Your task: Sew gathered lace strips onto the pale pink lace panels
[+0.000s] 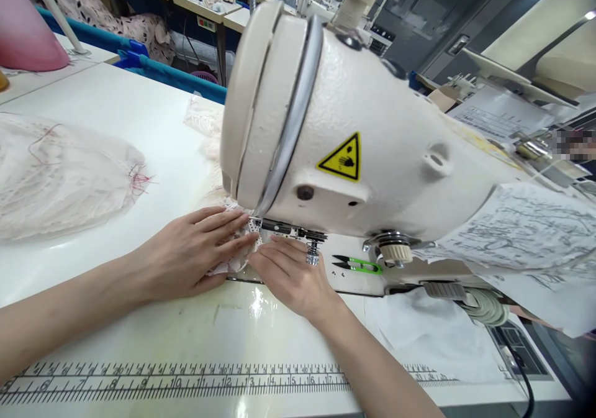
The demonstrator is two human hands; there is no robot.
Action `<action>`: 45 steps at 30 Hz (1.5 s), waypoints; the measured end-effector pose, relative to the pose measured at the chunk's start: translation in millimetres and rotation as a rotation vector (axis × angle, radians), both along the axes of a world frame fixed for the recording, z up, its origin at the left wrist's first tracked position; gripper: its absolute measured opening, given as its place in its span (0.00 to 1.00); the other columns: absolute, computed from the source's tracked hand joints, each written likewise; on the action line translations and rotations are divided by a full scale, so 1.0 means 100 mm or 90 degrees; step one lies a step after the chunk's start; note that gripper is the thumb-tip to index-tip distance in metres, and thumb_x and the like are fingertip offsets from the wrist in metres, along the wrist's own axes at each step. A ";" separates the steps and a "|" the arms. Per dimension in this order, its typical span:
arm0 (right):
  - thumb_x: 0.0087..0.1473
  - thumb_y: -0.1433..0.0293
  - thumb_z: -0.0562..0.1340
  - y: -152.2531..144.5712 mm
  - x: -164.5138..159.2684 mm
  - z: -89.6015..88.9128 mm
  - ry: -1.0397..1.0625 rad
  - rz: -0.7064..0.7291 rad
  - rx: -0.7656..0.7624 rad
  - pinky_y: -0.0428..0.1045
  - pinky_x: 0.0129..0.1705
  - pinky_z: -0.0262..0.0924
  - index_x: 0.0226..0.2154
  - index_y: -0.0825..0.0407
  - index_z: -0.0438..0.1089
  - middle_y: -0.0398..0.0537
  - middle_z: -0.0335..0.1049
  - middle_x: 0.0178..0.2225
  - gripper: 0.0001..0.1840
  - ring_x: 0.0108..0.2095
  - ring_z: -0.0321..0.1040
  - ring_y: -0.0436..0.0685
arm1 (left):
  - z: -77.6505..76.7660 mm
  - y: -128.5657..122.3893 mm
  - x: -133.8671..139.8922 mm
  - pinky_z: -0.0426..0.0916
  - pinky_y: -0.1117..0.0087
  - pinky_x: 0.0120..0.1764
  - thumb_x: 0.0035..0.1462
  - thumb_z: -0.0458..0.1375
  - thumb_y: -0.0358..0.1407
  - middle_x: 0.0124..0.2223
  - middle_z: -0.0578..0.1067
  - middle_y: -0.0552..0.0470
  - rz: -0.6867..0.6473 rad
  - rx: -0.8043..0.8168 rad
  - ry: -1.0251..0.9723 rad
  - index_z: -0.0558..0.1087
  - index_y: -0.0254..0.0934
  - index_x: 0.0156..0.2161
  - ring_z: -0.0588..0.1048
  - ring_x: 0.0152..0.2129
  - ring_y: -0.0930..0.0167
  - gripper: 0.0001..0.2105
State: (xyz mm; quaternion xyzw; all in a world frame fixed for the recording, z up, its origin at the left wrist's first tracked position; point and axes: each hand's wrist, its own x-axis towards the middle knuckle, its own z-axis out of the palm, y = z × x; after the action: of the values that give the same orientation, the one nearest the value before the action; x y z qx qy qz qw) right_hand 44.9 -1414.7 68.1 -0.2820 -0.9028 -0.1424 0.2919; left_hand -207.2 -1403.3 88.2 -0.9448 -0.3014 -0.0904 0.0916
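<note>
A white sewing machine [382, 151] stands in the middle, its head over a piece of pale lace fabric [239, 261]. My left hand [193, 253] lies flat on the lace, fingers stretched toward the needle area. From the other side, my right hand [291, 272] rests by the needle plate with its fingers close together at the lace edge. The presser foot and needle are mostly hidden behind the machine head and fingers. More of the lace [209, 132] runs out behind the machine head. Whether my right fingers pinch the fabric is not clear.
Green-handled thread snips [357, 264] lie right of my right hand. A sheer pale fabric piece [69, 179] with red threads spreads on the left. A printed ruler [209, 382] runs along the table's front. Handwritten paper [526, 225] hangs on the machine arm.
</note>
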 end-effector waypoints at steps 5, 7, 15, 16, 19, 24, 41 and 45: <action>0.65 0.78 0.63 0.00 0.02 0.03 0.022 -0.025 0.055 0.46 0.36 0.65 0.37 0.49 0.76 0.41 0.81 0.35 0.09 0.36 0.75 0.50 | -0.02 0.01 0.00 0.54 0.55 0.70 0.65 0.54 0.40 0.65 0.73 0.45 0.011 -0.006 0.011 0.62 0.42 0.71 0.64 0.68 0.58 0.30; 0.65 0.77 0.63 -0.01 0.02 0.04 0.015 -0.053 0.062 0.48 0.32 0.60 0.38 0.49 0.76 0.41 0.82 0.36 0.08 0.36 0.75 0.51 | -0.02 0.01 0.01 0.54 0.54 0.69 0.65 0.54 0.40 0.65 0.73 0.44 0.010 -0.005 0.009 0.61 0.42 0.71 0.64 0.68 0.57 0.30; 0.67 0.76 0.62 -0.04 0.02 0.08 0.013 -0.101 0.009 0.52 0.32 0.55 0.40 0.48 0.76 0.37 0.82 0.37 0.09 0.34 0.75 0.49 | -0.02 -0.01 0.04 0.56 0.54 0.70 0.69 0.53 0.42 0.64 0.75 0.46 0.006 0.022 -0.034 0.68 0.43 0.67 0.66 0.67 0.59 0.24; 0.67 0.76 0.62 -0.05 0.03 0.09 0.012 -0.101 0.003 0.52 0.31 0.54 0.40 0.48 0.76 0.37 0.82 0.37 0.09 0.33 0.75 0.48 | -0.02 -0.01 0.05 0.56 0.56 0.70 0.70 0.52 0.41 0.62 0.77 0.48 -0.012 0.036 -0.056 0.70 0.43 0.65 0.68 0.65 0.61 0.21; 0.67 0.77 0.62 -0.04 0.03 0.10 0.004 -0.090 -0.017 0.50 0.30 0.56 0.38 0.48 0.76 0.38 0.82 0.37 0.10 0.33 0.76 0.48 | 0.02 -0.02 0.08 0.60 0.63 0.68 0.73 0.48 0.34 0.57 0.81 0.52 -0.089 0.098 -0.100 0.76 0.38 0.58 0.76 0.57 0.68 0.17; 0.68 0.78 0.60 -0.01 -0.01 0.10 0.054 0.013 -0.062 0.46 0.41 0.70 0.37 0.50 0.77 0.41 0.83 0.39 0.12 0.43 0.79 0.49 | 0.08 -0.01 0.09 0.67 0.67 0.63 0.74 0.45 0.28 0.53 0.83 0.50 -0.126 0.119 -0.102 0.79 0.33 0.51 0.81 0.51 0.69 0.18; 0.67 0.79 0.62 0.00 -0.15 -0.03 0.071 -0.021 -0.033 0.47 0.49 0.66 0.41 0.50 0.77 0.40 0.83 0.45 0.10 0.48 0.78 0.49 | -0.13 0.10 -0.01 0.67 0.64 0.66 0.70 0.48 0.29 0.56 0.81 0.46 -0.094 0.064 -0.169 0.77 0.35 0.52 0.79 0.55 0.67 0.16; 0.67 0.81 0.61 0.01 -0.14 -0.03 0.059 -0.033 -0.046 0.47 0.47 0.68 0.41 0.51 0.78 0.40 0.83 0.45 0.12 0.47 0.78 0.50 | -0.11 0.11 -0.01 0.67 0.65 0.66 0.68 0.49 0.27 0.58 0.80 0.44 -0.086 0.044 -0.147 0.77 0.35 0.51 0.77 0.57 0.66 0.16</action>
State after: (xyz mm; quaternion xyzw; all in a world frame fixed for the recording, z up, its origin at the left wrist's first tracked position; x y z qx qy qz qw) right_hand 31.0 -1414.0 65.5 -0.3222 -0.8853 -0.1039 0.3189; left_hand -208.1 -1392.7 77.2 -0.9424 -0.2426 -0.2150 0.0823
